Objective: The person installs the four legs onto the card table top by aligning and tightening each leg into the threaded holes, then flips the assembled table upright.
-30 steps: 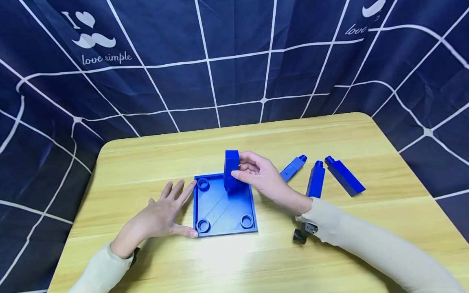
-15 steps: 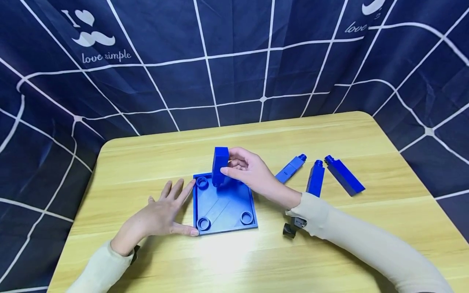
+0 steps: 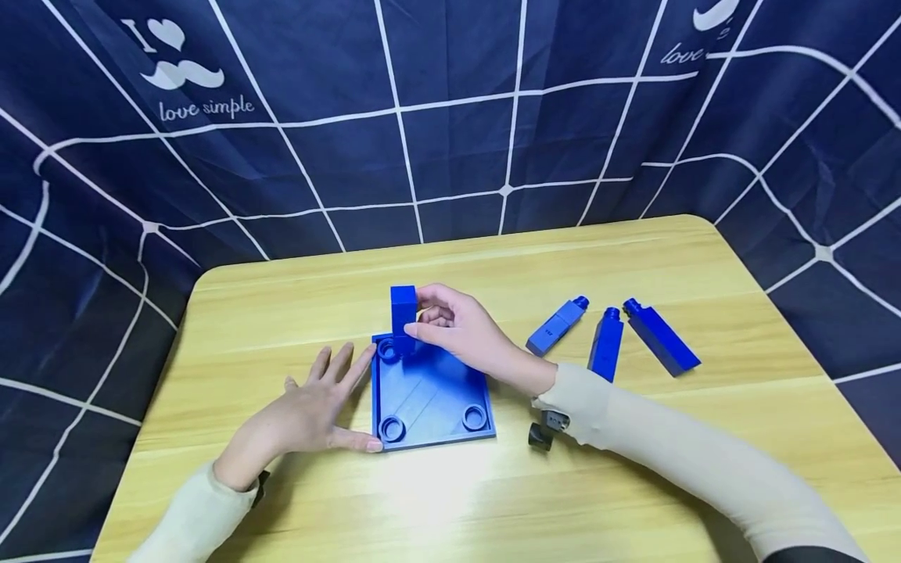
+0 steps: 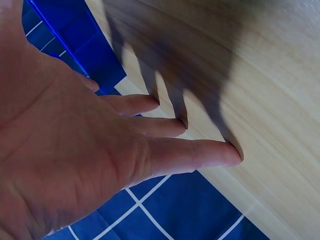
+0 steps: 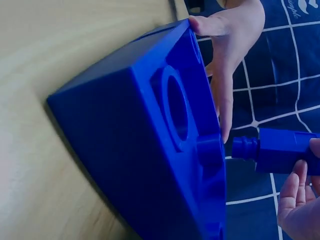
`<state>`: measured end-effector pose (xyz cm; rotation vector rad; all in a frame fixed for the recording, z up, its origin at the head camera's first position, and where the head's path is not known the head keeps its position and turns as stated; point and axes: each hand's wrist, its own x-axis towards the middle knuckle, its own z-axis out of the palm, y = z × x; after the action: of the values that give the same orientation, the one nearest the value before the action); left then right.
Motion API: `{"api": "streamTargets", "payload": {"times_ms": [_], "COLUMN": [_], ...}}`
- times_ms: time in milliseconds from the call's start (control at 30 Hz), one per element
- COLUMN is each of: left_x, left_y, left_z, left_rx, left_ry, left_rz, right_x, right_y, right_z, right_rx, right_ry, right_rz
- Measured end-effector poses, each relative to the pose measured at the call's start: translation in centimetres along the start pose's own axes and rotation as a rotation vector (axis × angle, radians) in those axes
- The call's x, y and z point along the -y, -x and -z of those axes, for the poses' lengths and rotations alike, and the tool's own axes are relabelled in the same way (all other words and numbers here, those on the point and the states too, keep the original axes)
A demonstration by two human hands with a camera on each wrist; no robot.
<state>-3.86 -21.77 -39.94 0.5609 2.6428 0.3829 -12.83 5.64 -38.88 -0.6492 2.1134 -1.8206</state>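
Note:
A square blue tabletop (image 3: 436, 407) with a raised rim and round corner sockets lies on the wooden table, sockets up. My right hand (image 3: 468, 324) pinches a blue table leg (image 3: 403, 309) upright between thumb and fingers over the far left corner. In the right wrist view the leg's threaded end (image 5: 245, 148) points at the sockets, short of the rim. My left hand (image 3: 310, 414) is spread, index finger at the tabletop's far left corner and thumb at its near left corner. The left wrist view shows the other fingers (image 4: 195, 152) straight on the wood. The far right socket is hidden in the head view.
To the right lie three more blue legs: a left one (image 3: 558, 326), a middle one (image 3: 606, 346) and a right one (image 3: 662, 338), threaded ends facing away. A dark blue cloth (image 3: 457, 156) with white lines hangs behind the wooden table (image 3: 296, 305).
My right hand has carried the upright leg leftward over the tabletop, from its far right part to near the far left socket. The left hand and tabletop have stayed put.

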Motion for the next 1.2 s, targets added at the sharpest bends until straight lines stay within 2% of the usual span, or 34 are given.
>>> {"api": "streamTargets", "payload": {"times_ms": [733,1200], "left_x": [0.1,0.2], "left_y": [-0.2,-0.2], "left_z": [0.0,0.0], "left_rx": [0.036,0.040], "left_ry": [0.004,0.018], "left_rz": [0.021,0.017], "right_x": [0.2,-0.6], "right_y": [-2.4,-2.8], "right_z": [-1.4,-1.8], "right_rx": [0.033,0.077], "right_ry": [-0.003,-0.041], "right_rz": [-0.024,-0.051]}}
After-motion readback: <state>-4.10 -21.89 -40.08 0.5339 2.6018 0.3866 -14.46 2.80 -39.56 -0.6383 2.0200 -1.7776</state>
